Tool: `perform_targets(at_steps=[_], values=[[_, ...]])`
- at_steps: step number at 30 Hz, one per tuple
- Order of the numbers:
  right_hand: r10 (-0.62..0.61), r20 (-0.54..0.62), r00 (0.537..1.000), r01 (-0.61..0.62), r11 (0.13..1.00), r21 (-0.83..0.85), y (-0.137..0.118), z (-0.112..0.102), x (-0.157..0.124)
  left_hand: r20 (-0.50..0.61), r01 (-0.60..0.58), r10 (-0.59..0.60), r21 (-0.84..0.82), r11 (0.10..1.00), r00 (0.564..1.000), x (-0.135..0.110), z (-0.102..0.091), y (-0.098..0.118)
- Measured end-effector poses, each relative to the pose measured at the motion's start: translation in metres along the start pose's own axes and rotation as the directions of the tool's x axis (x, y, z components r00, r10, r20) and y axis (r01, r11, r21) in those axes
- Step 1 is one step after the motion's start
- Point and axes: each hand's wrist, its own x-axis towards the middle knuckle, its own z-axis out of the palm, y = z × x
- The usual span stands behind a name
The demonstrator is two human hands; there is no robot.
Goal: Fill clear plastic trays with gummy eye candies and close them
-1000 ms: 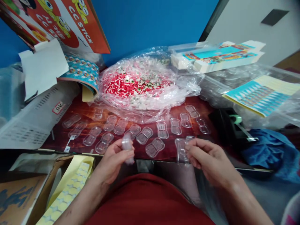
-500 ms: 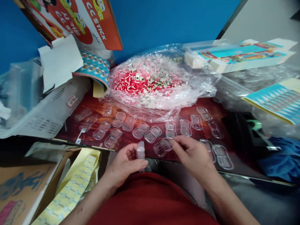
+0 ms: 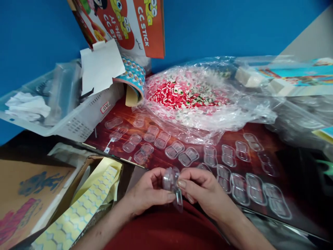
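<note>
My left hand (image 3: pixel 148 192) and my right hand (image 3: pixel 203 189) meet close to my body, over the table's near edge. Together they pinch a small stack of clear plastic blister shells (image 3: pixel 173 185); the left fingers curl under it and the right thumb presses on its front. Several single clear shells (image 3: pixel 187 156) lie in rows on the dark red table (image 3: pixel 122 111) just beyond my hands. Behind them sits a clear plastic bag of red and white eyeball candies (image 3: pixel 187 97).
A white perforated basket (image 3: pixel 70 118) with papers stands at the left. A cardboard box (image 3: pixel 28 194) and a yellow sticker sheet (image 3: pixel 85 205) lie at the lower left. An orange "CC STICK" carton (image 3: pixel 140 24) leans on the blue wall. Wrapped printed cartons (image 3: pixel 291 74) sit at the right.
My right hand has come back from the shells on the table to the stack in my left hand. The view has swung to the left, shifting everything rightward.
</note>
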Motion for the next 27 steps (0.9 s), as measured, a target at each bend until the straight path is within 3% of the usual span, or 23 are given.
perform_targets(at_steps=[5, 10, 20, 24, 27], values=[[0.077, -0.028, 0.997, -0.077, 0.997, 0.007, 0.002, 0.014, 0.008, -0.039, -0.01, 0.009, -0.023, 1.0, 0.999, -0.002, 0.002, 0.004], [0.08, 0.031, 0.996, -0.077, 0.994, -0.076, -0.002, 0.013, 0.006, -0.084, 0.006, -0.007, -0.015, 1.0, 0.996, 0.0, 0.006, 0.004], [-0.137, 0.095, 0.986, 0.164, 0.897, -0.411, 0.0, 0.007, 0.0, -0.132, 0.009, 0.011, 0.152, 0.988, 0.991, -0.003, 0.006, 0.006], [-0.131, 0.127, 0.983, 0.172, 0.895, -0.412, 0.006, 0.007, -0.002, -0.131, 0.036, -0.014, 0.171, 0.985, 0.991, -0.004, 0.005, 0.005], [-0.1, 0.107, 0.989, 0.132, 0.928, -0.349, 0.007, 0.006, -0.002, -0.09, 0.032, -0.024, 0.085, 0.996, 0.996, -0.004, 0.002, 0.002]])
